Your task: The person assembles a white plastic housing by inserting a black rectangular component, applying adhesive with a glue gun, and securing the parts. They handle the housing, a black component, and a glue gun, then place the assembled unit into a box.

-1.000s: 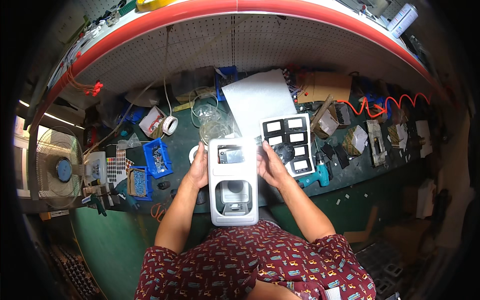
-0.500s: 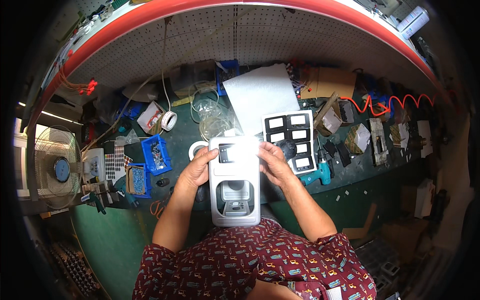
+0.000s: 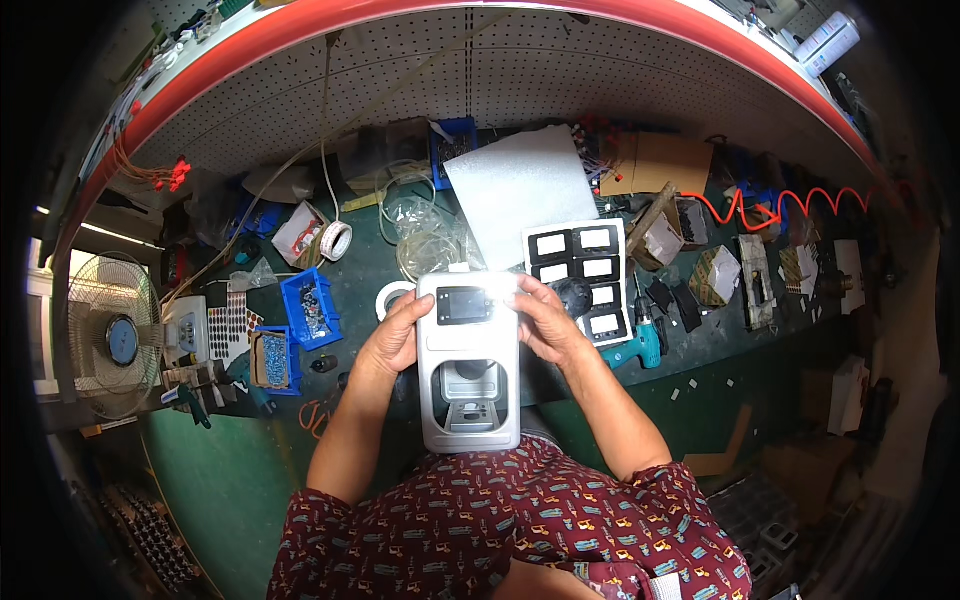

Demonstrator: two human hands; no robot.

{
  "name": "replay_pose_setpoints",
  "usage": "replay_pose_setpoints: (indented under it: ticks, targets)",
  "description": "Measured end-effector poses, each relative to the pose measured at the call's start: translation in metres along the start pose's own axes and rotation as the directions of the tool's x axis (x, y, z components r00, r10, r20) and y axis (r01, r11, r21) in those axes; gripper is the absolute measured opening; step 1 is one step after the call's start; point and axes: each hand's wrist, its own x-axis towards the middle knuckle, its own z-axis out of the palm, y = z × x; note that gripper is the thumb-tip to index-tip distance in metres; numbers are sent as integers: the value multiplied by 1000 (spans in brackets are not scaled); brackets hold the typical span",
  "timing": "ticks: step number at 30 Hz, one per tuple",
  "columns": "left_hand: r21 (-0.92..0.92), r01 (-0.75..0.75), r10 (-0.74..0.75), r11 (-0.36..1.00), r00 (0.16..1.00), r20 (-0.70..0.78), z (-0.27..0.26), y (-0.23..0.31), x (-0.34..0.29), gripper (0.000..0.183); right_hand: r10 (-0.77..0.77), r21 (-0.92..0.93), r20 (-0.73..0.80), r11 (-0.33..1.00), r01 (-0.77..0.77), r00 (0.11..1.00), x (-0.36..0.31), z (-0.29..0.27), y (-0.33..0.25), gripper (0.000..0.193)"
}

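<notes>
A silver-grey appliance housing [image 3: 471, 345] lies in front of my body, its lower end against my shirt. A dark display panel [image 3: 465, 306] is set in its upper part, and below that is a large opening with a small ledge. My left hand [image 3: 396, 332] grips the upper left edge, thumb on the front face. At the upper right edge my right hand [image 3: 546, 322] is closed on the housing, thumb and fingertips by the panel's side. The fingers behind the housing are hidden.
Beyond the housing lie a white foam sheet [image 3: 525, 185] and a white tray of black-framed panels [image 3: 550, 244]. A teal power drill [image 3: 648, 343] is at the right. Blue parts bins [image 3: 316, 312] and a tape roll [image 3: 337, 241] stand left. A fan [image 3: 118, 335] is farther left.
The bright glare over the display panel has gone, so the dark panel now shows fully. My right fingers have shifted slightly left and down at the edge. The left hand stays put.
</notes>
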Motion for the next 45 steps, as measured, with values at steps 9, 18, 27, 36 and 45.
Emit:
replay_pose_setpoints:
  ticks: [9, 18, 27, 36, 45]
  targets:
    - [2, -22, 22, 1000, 1000, -12, 8, 3, -1, 58, -14, 26, -20, 1000, 15, 1000, 2, 3, 1, 28]
    - [79, -17, 16, 997, 1000, 21, 8, 8, 2, 57, -49, 10, -13, 999, 50, 999, 4, 1, 3, 25]
    - [-5, -16, 16, 1000, 1000, -20, 2, 2, 4, 54, -55, 119, 11, 991, 53, 998, 5, 3, 3, 29]
    - [-11, 9, -9, 1000, 1000, 28, -2, 1, 5, 54, -65, 122, 33, 991, 61, 997, 6, 0, 4, 29]
    - [-28, 27, -25, 999, 998, 51, 0, 2, 5, 53, -64, 117, 24, 991, 61, 998, 4, 2, 2, 30]
